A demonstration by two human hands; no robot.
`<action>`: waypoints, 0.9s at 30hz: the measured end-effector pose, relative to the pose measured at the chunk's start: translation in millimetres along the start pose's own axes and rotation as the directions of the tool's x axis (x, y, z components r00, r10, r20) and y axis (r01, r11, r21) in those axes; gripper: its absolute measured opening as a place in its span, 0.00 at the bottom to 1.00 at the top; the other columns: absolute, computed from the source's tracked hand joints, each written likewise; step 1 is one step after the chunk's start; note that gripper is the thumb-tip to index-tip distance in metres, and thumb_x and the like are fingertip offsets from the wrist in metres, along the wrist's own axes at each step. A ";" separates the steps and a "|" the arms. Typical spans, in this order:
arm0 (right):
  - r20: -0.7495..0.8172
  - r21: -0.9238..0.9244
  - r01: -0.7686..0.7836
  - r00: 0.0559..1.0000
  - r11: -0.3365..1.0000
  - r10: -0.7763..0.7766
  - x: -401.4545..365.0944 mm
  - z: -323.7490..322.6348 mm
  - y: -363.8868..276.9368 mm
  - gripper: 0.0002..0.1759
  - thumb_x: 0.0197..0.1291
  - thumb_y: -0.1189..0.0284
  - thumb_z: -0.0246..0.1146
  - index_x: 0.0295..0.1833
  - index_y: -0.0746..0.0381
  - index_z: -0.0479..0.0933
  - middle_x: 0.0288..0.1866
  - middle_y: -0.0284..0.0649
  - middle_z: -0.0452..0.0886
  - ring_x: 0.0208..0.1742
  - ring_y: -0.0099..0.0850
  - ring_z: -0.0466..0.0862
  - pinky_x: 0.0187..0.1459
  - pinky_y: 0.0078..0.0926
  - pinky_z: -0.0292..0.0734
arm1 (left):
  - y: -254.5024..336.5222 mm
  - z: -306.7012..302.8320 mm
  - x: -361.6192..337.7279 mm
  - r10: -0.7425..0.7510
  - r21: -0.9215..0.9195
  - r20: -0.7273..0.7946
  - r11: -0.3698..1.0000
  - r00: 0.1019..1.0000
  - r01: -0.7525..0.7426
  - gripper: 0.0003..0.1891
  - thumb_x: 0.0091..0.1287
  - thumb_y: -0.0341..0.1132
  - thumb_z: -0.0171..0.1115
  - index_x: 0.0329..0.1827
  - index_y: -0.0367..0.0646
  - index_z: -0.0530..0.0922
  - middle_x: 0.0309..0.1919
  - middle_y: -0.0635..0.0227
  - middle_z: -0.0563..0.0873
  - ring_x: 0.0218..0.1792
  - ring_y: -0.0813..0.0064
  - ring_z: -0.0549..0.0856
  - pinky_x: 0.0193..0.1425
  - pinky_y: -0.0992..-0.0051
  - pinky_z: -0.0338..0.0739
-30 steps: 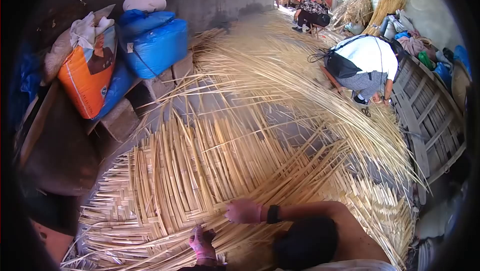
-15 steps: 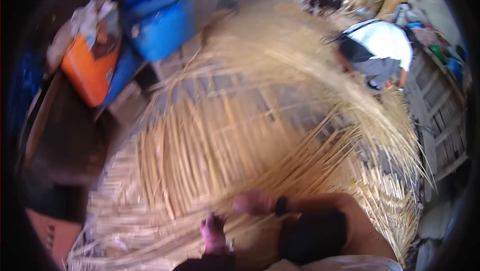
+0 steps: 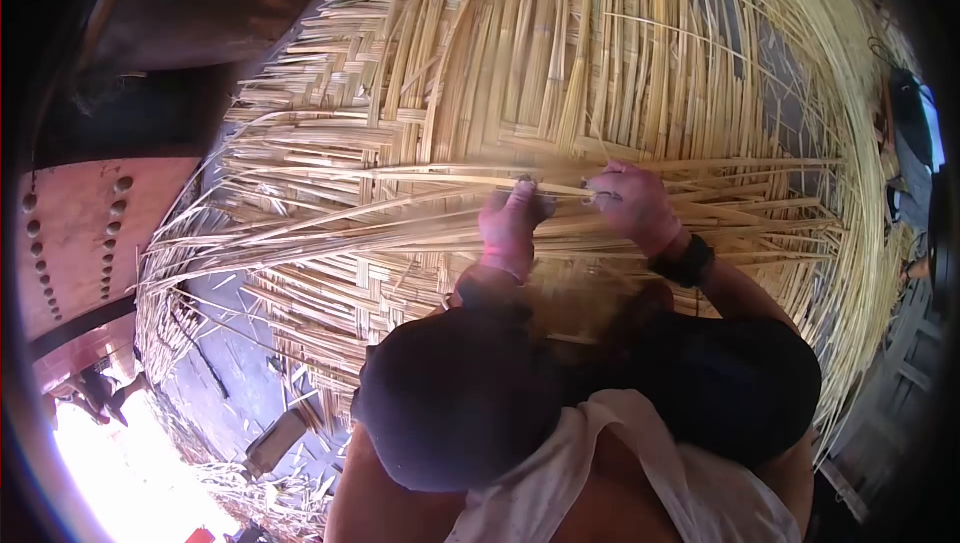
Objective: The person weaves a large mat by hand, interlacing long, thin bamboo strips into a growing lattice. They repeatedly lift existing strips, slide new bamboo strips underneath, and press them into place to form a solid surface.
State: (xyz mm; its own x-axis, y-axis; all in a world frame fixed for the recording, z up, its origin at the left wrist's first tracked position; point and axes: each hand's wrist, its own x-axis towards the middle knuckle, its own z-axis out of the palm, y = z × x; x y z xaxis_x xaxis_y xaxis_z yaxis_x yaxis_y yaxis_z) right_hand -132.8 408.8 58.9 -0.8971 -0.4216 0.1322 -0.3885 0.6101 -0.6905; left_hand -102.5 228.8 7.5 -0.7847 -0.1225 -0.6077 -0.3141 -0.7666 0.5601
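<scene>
A large half-woven mat of pale split reeds (image 3: 540, 53) covers the floor in front of me and under my knees. My left hand (image 3: 508, 228) is closed around reed strips (image 3: 430, 175) that run crosswise over the mat, its thumb on top. To its right, my right hand (image 3: 635, 205) is closed in a pinch on a strip of the same bundle, with a dark band on the wrist. A short length of strip spans the gap between both hands. Beyond my hands, upright strips of the mat lie side by side. My fingertips are partly hidden.
Long loose reeds (image 3: 840, 83) are heaped along the right side. A studded reddish panel (image 3: 85, 233) stands at the left. A small block (image 3: 275, 443) and reed scraps lie on the grey floor at lower left. Part of another person (image 3: 915, 123) shows at the right edge.
My view has swung down from the room to the mat and my knees. Both hands now appear higher in view, at the crosswise strips. The blue and orange containers have left the view.
</scene>
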 end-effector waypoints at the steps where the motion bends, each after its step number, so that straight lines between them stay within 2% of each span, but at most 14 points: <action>1: -0.020 -0.015 0.007 1.000 1.000 -0.008 -0.1 -1.7 0.5 0.09 0.49 0.73 0.61 0.37 0.60 0.80 0.32 0.42 0.78 0.34 0.42 0.79 0.37 0.36 0.75 | 1.5 5.7 -2.4 -0.019 -0.010 0.005 1.000 1.000 0.019 0.06 0.62 0.30 0.63 0.28 0.45 0.74 0.23 0.69 0.78 0.23 0.74 0.77 0.30 0.72 0.76; 6: 0.047 -0.219 0.055 0.998 0.974 -0.045 4.2 -7.8 -6.0 0.09 0.48 0.72 0.62 0.37 0.60 0.81 0.33 0.41 0.79 0.34 0.41 0.80 0.36 0.34 0.76 | 7.1 -5.9 6.4 -0.184 -0.242 0.214 0.942 0.959 0.234 0.05 0.65 0.31 0.55 0.36 0.39 0.72 0.28 0.64 0.77 0.28 0.69 0.78 0.33 0.69 0.77; 10: 0.095 -0.022 -0.053 0.994 0.998 0.055 -4.3 -3.6 4.1 0.09 0.50 0.69 0.62 0.37 0.60 0.81 0.32 0.39 0.79 0.33 0.38 0.80 0.35 0.31 0.76 | 18.0 15.8 -13.2 -0.125 0.072 -0.063 0.989 0.990 0.129 0.08 0.64 0.37 0.60 0.31 0.43 0.74 0.23 0.68 0.75 0.27 0.73 0.76 0.37 0.71 0.74; 11: 0.118 0.045 -0.077 0.990 0.996 0.072 -3.6 -2.2 7.8 0.09 0.50 0.68 0.62 0.37 0.60 0.81 0.31 0.38 0.79 0.32 0.37 0.80 0.35 0.31 0.76 | 13.8 5.3 -8.4 -0.072 0.089 0.017 0.994 0.997 0.070 0.08 0.64 0.36 0.59 0.34 0.42 0.73 0.25 0.68 0.76 0.27 0.73 0.77 0.36 0.72 0.75; 13: 0.474 0.063 -0.301 0.848 0.951 0.237 -5.1 9.5 32.1 0.10 0.51 0.66 0.61 0.37 0.59 0.82 0.28 0.37 0.79 0.31 0.35 0.79 0.34 0.31 0.75 | -2.3 -25.0 1.0 0.018 0.096 0.203 0.995 0.979 -0.038 0.09 0.65 0.36 0.57 0.41 0.39 0.73 0.30 0.67 0.78 0.27 0.72 0.78 0.33 0.73 0.75; 14: 0.350 0.039 0.401 0.853 0.915 -0.388 -8.1 18.3 51.0 0.10 0.50 0.65 0.60 0.36 0.57 0.82 0.27 0.38 0.79 0.30 0.35 0.79 0.34 0.33 0.74 | 14.9 0.6 -21.9 0.014 0.341 -0.118 0.940 0.993 0.028 0.11 0.61 0.38 0.63 0.27 0.45 0.70 0.21 0.73 0.72 0.22 0.80 0.70 0.29 0.76 0.68; 15: 0.427 0.088 0.456 0.786 0.886 -0.447 -14.1 41.2 78.1 0.08 0.48 0.66 0.60 0.33 0.55 0.81 0.27 0.38 0.79 0.31 0.36 0.79 0.34 0.34 0.73 | 10.1 -12.7 -18.5 -0.011 0.337 -0.096 0.940 0.995 0.043 0.10 0.60 0.36 0.63 0.38 0.41 0.76 0.25 0.69 0.79 0.24 0.76 0.76 0.29 0.74 0.75; 16: 0.346 0.054 0.409 0.848 0.911 -0.401 -11.6 20.7 54.1 0.06 0.47 0.66 0.59 0.29 0.55 0.79 0.26 0.38 0.78 0.30 0.36 0.79 0.33 0.35 0.73 | 25.4 13.3 -34.3 -0.081 0.341 -0.213 0.928 0.974 0.152 0.08 0.58 0.33 0.65 0.35 0.42 0.75 0.22 0.72 0.76 0.22 0.79 0.74 0.27 0.73 0.74; 17: 0.245 0.017 0.371 0.899 0.928 -0.364 -8.1 5.9 27.4 0.05 0.46 0.66 0.59 0.26 0.55 0.78 0.25 0.37 0.77 0.30 0.36 0.79 0.33 0.36 0.74 | 4.8 -20.2 -9.8 -0.047 0.289 -0.094 0.955 0.995 0.072 0.07 0.58 0.31 0.64 0.30 0.44 0.73 0.20 0.74 0.73 0.20 0.80 0.72 0.26 0.73 0.73; 19: 0.415 -0.366 0.219 0.909 0.904 -0.052 -0.6 -10.1 -1.7 0.11 0.51 0.62 0.58 0.27 0.59 0.76 0.30 0.42 0.79 0.30 0.39 0.79 0.32 0.39 0.75 | -13.4 -37.3 13.7 -0.120 -0.026 0.078 0.992 0.990 0.123 0.11 0.63 0.29 0.58 0.23 0.50 0.67 0.15 0.78 0.66 0.18 0.81 0.68 0.24 0.74 0.69; 21: 0.222 -0.425 0.271 0.956 0.864 -0.191 -10.3 -4.2 -0.5 0.10 0.50 0.65 0.59 0.23 0.59 0.76 0.23 0.41 0.77 0.30 0.37 0.80 0.33 0.37 0.75 | -11.0 -25.7 8.3 -0.134 -0.021 0.178 0.990 0.975 0.140 0.14 0.65 0.32 0.57 0.22 0.52 0.64 0.15 0.78 0.63 0.19 0.81 0.66 0.25 0.73 0.67; 24: 0.194 -0.311 0.205 0.970 0.928 -0.149 -13.9 -9.6 15.8 0.06 0.48 0.69 0.60 0.23 0.60 0.76 0.20 0.38 0.77 0.27 0.36 0.79 0.32 0.34 0.74 | -12.7 -23.9 14.5 -0.145 -0.037 0.334 0.985 0.931 0.167 0.09 0.65 0.37 0.57 0.27 0.50 0.69 0.19 0.76 0.68 0.22 0.79 0.70 0.29 0.72 0.69; 25: 0.304 -0.129 -0.041 0.950 0.991 0.079 -12.4 -12.5 18.4 0.06 0.46 0.69 0.60 0.25 0.60 0.78 0.21 0.40 0.78 0.26 0.36 0.80 0.31 0.33 0.75 | -16.4 -22.2 13.4 -0.143 0.070 0.146 0.988 0.979 0.134 0.06 0.63 0.38 0.58 0.37 0.47 0.73 0.26 0.72 0.75 0.28 0.74 0.75 0.34 0.69 0.73; 27: 0.581 0.167 -0.577 0.713 0.800 0.393 -3.8 -20.5 12.0 0.06 0.43 0.69 0.61 0.27 0.59 0.80 0.24 0.44 0.81 0.25 0.37 0.82 0.29 0.31 0.77 | -8.0 3.6 -2.9 -0.053 0.245 0.134 0.969 0.990 0.018 0.15 0.65 0.41 0.54 0.21 0.49 0.66 0.16 0.79 0.61 0.19 0.83 0.62 0.24 0.77 0.60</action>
State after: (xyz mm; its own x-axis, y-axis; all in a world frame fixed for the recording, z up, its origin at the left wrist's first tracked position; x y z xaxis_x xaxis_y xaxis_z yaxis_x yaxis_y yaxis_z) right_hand -138.5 431.4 64.7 -0.6700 -0.4507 -0.5899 0.2419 0.6187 -0.7474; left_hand -99.6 237.6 6.8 -0.8316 0.0037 -0.5554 -0.4499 -0.5908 0.6697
